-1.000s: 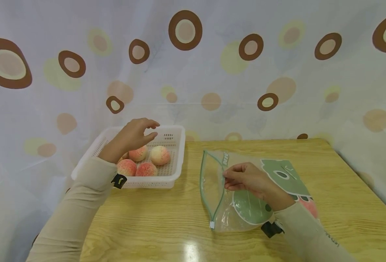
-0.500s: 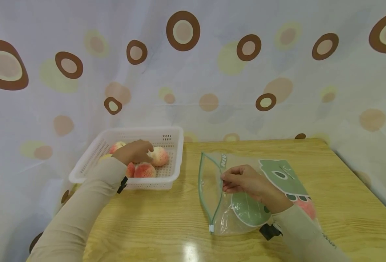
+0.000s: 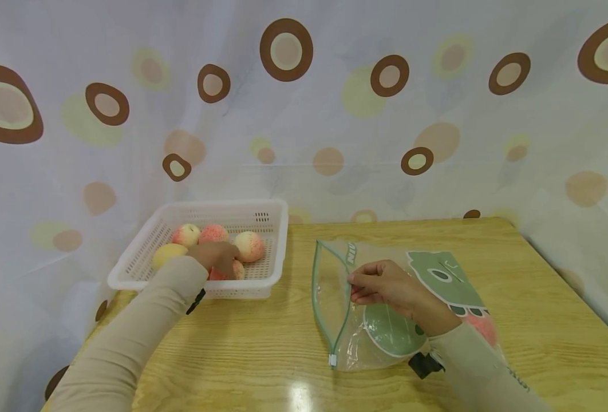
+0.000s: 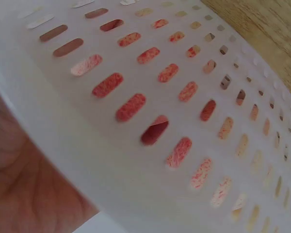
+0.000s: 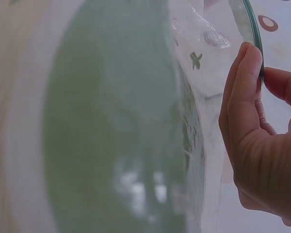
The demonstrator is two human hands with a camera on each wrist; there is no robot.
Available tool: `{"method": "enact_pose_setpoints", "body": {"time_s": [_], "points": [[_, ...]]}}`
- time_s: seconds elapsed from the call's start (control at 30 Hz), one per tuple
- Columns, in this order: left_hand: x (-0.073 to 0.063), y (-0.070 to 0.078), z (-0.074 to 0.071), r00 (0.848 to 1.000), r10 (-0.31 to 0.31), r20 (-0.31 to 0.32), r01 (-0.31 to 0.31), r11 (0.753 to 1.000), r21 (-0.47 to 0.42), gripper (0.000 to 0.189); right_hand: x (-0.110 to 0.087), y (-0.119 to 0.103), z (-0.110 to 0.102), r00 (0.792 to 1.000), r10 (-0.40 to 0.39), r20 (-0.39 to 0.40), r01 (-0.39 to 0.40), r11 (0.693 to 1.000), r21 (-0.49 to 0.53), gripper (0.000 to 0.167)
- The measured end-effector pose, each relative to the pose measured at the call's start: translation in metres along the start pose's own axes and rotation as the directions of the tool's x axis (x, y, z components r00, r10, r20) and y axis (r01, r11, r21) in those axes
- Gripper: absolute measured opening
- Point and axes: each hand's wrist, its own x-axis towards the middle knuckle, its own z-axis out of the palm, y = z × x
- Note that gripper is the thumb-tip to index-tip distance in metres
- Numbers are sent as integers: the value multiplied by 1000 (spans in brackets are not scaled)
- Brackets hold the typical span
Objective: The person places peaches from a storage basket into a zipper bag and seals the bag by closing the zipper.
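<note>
My left hand [image 3: 213,255] reaches down into a white plastic basket [image 3: 278,246] and grips a red-and-cream peach [image 3: 239,269] near its front wall, fingers bent over the fruit. In the left wrist view only the palm [image 4: 34,179] shows beside the slotted wall, and the fingertips are hidden. Several other peaches lie around, among them a pale one [image 3: 249,246] just right of the hand. My right hand [image 3: 394,289] pinches the green-edged mouth of a clear zip bag [image 3: 358,343] between thumb and fingers, keeping it spread apart. A green cartoon [image 5: 111,121] is printed on the bag.
A yellow fruit [image 3: 168,254] sits in the left part of the basket. The bag's white slider [image 3: 332,360] hangs at the near corner of its mouth. Both basket and bag rest on a wooden table [image 3: 263,349], with a patterned cloth [image 3: 304,114] behind.
My left hand has come down from above the basket into it, among the peaches, uncovering the ones at the back. My right hand keeps its pinch on the bag's mouth.
</note>
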Motion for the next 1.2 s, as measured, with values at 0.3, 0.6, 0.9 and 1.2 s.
{"method": "enact_pose_setpoints", "body": {"time_s": [0.3,0.6,0.9,1.2], "points": [[5,-4,7,998,52,-37,-51,999,13,56,0,0,0,1000,4,-11,-4,1000,-11,17],[-2,-4,-3,990,118,-79,-123,990,-69,64,0,0,0,1000,4,-22,-4,1000,-10,14],[-34,-3,-27,904,136,-406,-240,947,-216,65,0,0,1,1000,5,-24,-5,1000,1,14],[-66,31,-13,756,70,-651,-369,867,-335,69,0,0,1,1000,2,-13,-1,1000,13,13]]}}
